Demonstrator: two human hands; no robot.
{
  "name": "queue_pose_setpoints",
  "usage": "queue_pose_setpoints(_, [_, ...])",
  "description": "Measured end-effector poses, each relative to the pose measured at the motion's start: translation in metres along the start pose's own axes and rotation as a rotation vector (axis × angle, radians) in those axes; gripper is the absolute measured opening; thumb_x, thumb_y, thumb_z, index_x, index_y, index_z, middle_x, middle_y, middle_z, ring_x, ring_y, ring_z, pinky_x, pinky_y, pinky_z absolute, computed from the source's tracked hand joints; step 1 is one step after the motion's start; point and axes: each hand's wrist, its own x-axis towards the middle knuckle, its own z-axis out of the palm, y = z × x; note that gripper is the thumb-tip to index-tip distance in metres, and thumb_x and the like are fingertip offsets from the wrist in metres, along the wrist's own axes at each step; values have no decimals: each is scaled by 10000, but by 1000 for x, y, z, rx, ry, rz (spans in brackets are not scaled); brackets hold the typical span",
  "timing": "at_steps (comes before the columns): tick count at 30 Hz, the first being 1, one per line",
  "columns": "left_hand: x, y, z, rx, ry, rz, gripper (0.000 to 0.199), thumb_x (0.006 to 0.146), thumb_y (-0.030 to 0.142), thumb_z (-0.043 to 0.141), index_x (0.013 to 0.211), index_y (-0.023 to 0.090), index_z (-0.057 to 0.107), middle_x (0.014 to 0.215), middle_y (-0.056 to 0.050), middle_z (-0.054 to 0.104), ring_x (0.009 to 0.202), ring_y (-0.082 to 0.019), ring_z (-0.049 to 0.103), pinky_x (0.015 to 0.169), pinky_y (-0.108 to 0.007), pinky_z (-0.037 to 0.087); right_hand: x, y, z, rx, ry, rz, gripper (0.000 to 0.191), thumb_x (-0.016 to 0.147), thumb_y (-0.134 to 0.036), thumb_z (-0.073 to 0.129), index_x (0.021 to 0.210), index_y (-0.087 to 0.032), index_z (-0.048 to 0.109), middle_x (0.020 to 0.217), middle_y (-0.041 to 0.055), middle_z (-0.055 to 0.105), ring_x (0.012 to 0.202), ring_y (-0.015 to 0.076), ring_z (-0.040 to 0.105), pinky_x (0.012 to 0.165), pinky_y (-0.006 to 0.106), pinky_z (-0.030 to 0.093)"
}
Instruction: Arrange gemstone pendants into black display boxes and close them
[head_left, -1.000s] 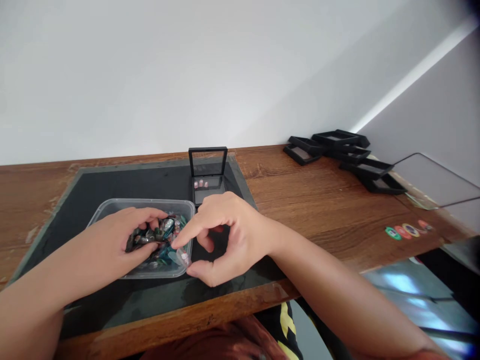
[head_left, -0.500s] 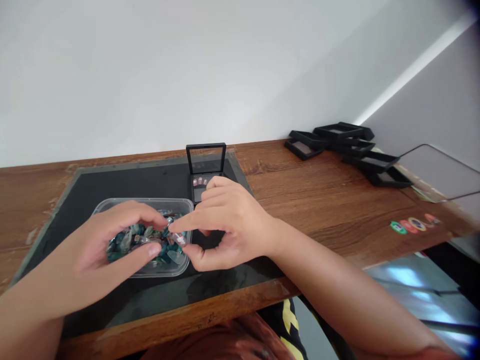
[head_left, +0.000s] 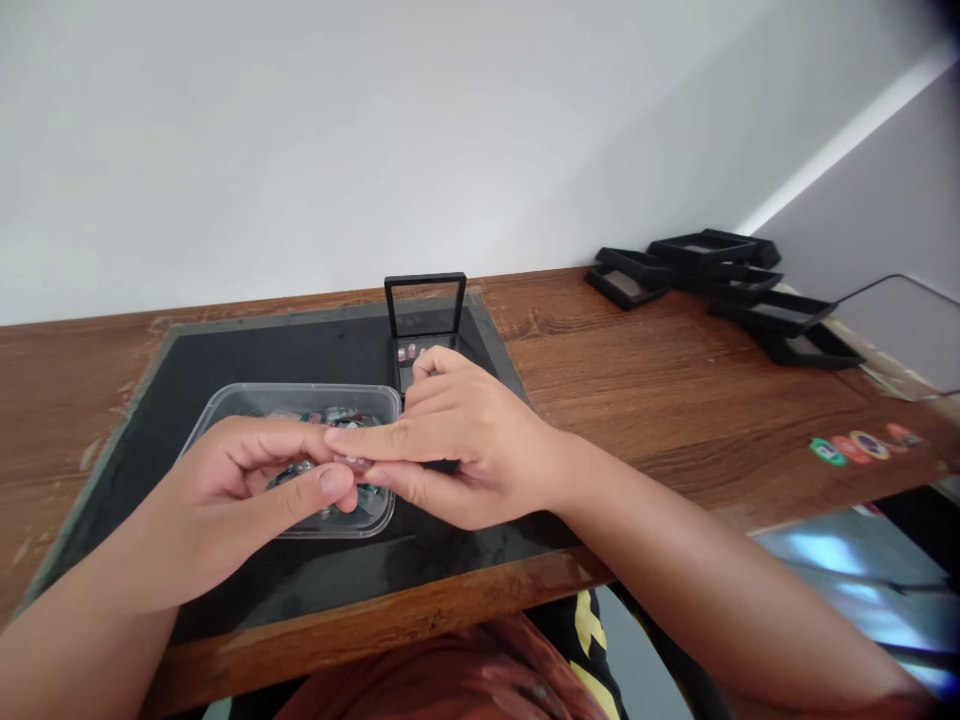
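Note:
Over a clear plastic tub (head_left: pixel 390 400), my two hands meet at the fingertips. My right hand (head_left: pixel 480 445) pinches a small pinkish, shiny press-on nail (head_left: pixel 354 462) between thumb and index finger. My left hand (head_left: pixel 232 490) is closed, its thumb and fingertips drawn together against the same nail; whether it grips another piece is hidden. Many loose teal and clear nails (head_left: pixel 367 505) lie in the tub, partly covered by my fingers. Just beyond my right hand, an open black display case (head_left: pixel 425 335) with a see-through lid holds a few pinkish nails (head_left: pixel 409 352).
Under the tub lies a black mat (head_left: pixel 285 350) on the wooden table (head_left: pixel 600 370). Several black cases (head_left: pixel 712 265) are stacked loosely at the back right. Colourful round stickers or tokens (head_left: pixel 862 446) lie by the right edge. A thin cable (head_left: pixel 900 278) runs along the right wall.
My left hand's thumb and fingers have come together at the nail, and my right finger and thumb have closed closer around it. The view has shifted slightly, moving the scene rightward.

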Motion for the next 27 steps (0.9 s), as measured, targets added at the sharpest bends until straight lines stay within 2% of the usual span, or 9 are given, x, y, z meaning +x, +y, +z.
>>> queue_pose_setpoints(4, [-1,2,-1,-60,-8,21,261,996,405,666,831,287,830,692,-24,776,634,-156,734,578,-229,606,-1,0,-1,51,8,3,379,1118,-340,431,1360,-227,701,733,-45,751,629,85,567,782,343,296])
queue_pose_setpoints(7, [-1,5,0,-20,6,85,266,1011,367,647,820,263,799,710,-16,778,661,-147,735,610,-226,597,-1,-1,-3,43,-9,25,396,1128,-340,410,1387,-208,679,761,-35,761,669,90,591,792,342,301])
queue_pose_setpoints(12, [-1,8,6,252,175,298,178,970,172,653,821,233,729,688,18,710,594,-100,629,532,-214,479,0,-2,-4,-33,29,48,369,1122,-352,439,1313,-218,725,712,-37,740,679,98,593,822,341,322])
queue_pose_setpoints(15, [0,3,8,370,221,409,120,920,115,683,906,229,718,739,17,698,644,-111,620,579,-253,487,1,-1,-2,-24,80,51,341,1110,-368,477,1260,-231,751,751,-29,771,674,99,602,815,339,335])
queue_pose_setpoints(19, [0,-4,7,470,278,504,160,843,84,750,896,221,687,764,19,699,710,-136,643,659,-308,508,1,-2,1,24,147,37,299,1091,-367,525,1190,-237,775,833,-25,810,641,91,587,783,329,349])
queue_pose_setpoints(24, [-1,-9,8,470,452,590,296,799,79,810,1028,239,713,812,15,725,756,-157,663,656,-329,507,2,-3,1,12,174,80,336,1075,-449,542,1091,-249,811,766,-11,775,626,99,564,766,328,357])
queue_pose_setpoints(27, [-2,-9,9,470,500,616,392,770,39,817,1088,252,734,871,15,740,776,-158,659,673,-344,511,3,-4,1,36,206,83,323,1055,-462,578,1031,-243,815,713,-20,752,609,93,564,756,318,367])
